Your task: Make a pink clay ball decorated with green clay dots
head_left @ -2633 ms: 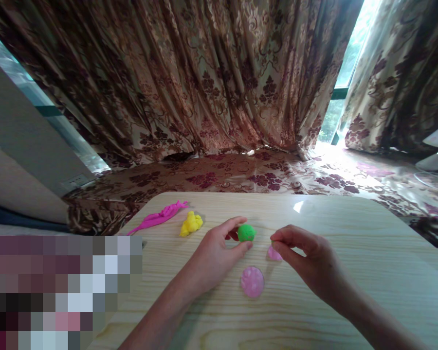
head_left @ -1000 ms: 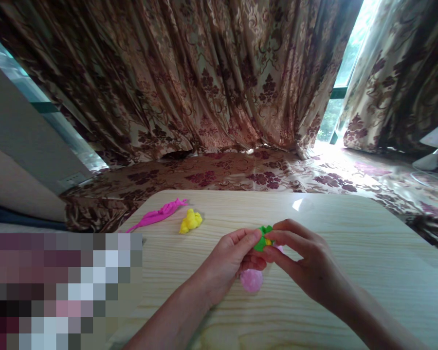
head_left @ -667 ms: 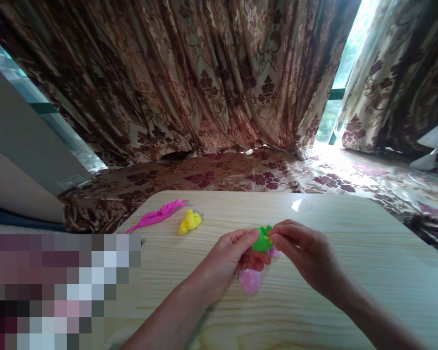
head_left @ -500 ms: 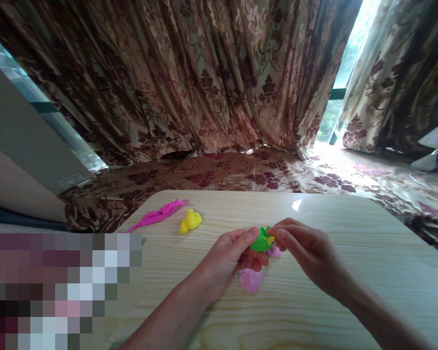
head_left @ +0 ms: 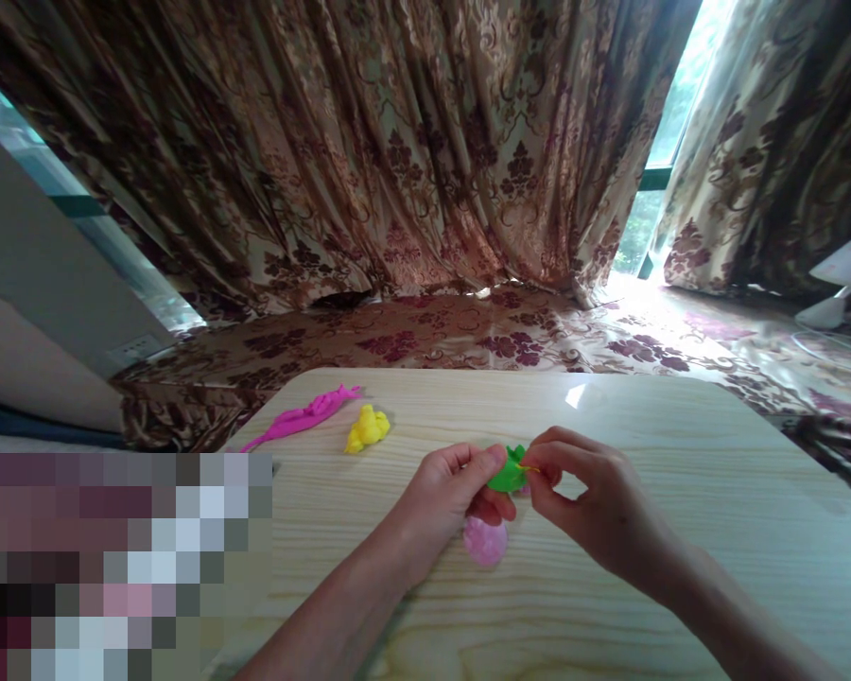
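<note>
Thumb and fingers of my left hand (head_left: 446, 506) are closed around a small green modelling-clay piece (head_left: 505, 473), rounded below with a jagged top edge. My right hand (head_left: 596, 482) pinches a thin yellow clay strip (head_left: 529, 468) against the green piece's right side; the fingertips cover part of both. Just below, on the table, lies a flat pale-pink disc (head_left: 485, 542), its upper edge close under my left fingers. A second pink piece (head_left: 526, 490) is mostly hidden behind the green clay and my fingers.
On the wooden-patterned table (head_left: 645, 530), a yellow clay lump (head_left: 367, 428) and a long magenta clay strip (head_left: 304, 418) lie at the far left. Patterned curtains (head_left: 397, 170) hang behind a cloth-covered ledge (head_left: 432, 331). A white lamp (head_left: 841, 279) stands at the right.
Earlier, my hands were apart, with a green ball shape in the left. They came together over the green piece, and the yellow strip showed there. Lately my right fingers have shifted slightly along it.
</note>
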`<state>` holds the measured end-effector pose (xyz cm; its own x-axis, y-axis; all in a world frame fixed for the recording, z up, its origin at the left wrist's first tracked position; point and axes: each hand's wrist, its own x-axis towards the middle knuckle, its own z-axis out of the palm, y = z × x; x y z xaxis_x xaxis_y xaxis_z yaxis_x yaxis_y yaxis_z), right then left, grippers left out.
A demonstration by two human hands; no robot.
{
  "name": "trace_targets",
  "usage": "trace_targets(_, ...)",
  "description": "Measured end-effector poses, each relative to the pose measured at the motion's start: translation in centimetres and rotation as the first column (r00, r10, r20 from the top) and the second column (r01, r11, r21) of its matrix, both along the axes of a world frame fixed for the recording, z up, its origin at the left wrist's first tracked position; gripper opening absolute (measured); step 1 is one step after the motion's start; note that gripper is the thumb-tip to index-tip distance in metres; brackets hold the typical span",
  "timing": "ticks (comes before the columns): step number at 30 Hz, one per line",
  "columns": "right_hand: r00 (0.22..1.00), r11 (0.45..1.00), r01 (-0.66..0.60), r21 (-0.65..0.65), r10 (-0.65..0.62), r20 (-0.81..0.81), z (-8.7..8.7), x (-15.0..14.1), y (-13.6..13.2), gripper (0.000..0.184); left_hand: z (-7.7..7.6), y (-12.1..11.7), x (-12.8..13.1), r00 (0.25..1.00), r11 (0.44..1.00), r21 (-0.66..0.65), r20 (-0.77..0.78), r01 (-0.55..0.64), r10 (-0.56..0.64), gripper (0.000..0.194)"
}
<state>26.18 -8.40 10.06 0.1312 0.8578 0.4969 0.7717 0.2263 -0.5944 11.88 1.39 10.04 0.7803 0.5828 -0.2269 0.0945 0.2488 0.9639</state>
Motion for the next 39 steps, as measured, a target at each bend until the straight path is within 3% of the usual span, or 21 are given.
trace_targets(9, 0.978, 0.997, 0.065, 0.035, -0.057, -0.201, -0.1, 0.6, 0.2, 0.012, 0.3, 0.5, -0.5, 0.999, 0.999, -0.049, 0.045, 0.006, -0.004, 0.036)
trace_targets(13, 0.952, 1.0, 0.01, -0.011, -0.013, -0.307, -0.1, 0.9, 0.1, 0.014, 0.4, 0.7, -0.6, 0.999, 0.998, -0.056, 0.048, -0.008, 0.01, 0.036)
trace_targets(19, 0.987, 1.0, 0.004, 0.008, -0.003, -0.159, -0.5, 0.2, 0.5, 0.012, 0.1, 0.5, -0.3, 0.999, 0.999, -0.047, 0.048, 0.01, -0.008, 0.038)
trace_targets(23, 0.972, 0.99, 0.141, -0.003, -0.139, -0.191, -0.6, 1.3, 0.9, 0.008, 0.5, 0.9, -0.9, 0.997, 0.996, -0.072, 0.055, -0.043, 0.047, 0.035)
trace_targets(26, 0.953, 0.989, 0.145, -0.028, -0.147, -0.265, 0.5, 1.7, 1.5, 0.008, 1.2, 1.9, -3.4, 0.981, 0.982, -0.1, 0.094, -0.161, 0.171, 0.032)
trace_targets(31, 0.964, 0.975, -0.138, -0.176, 0.092, -0.248, 2.4, -2.0, 6.2, 0.021, 1.7, 3.1, -10.8, 0.866, 0.881, -0.134, 0.168, -0.454, 0.472, 0.028)
trace_targets(35, 0.975, 0.964, -0.175, -0.198, 0.142, -0.172, 0.9, -6.2, 12.7, 0.018, 1.3, 2.9, -16.2, 0.759, 0.795, -0.16, 0.235, -0.586, 0.607, 0.024)
trace_targets(39, 0.985, 0.961, -0.169, -0.22, 0.172, -0.004, -1.2, -8.7, 17.6, 0.017, 0.6, 2.7, -19.0, 0.728, 0.768, -0.178, 0.246, -0.615, 0.64, 0.021)
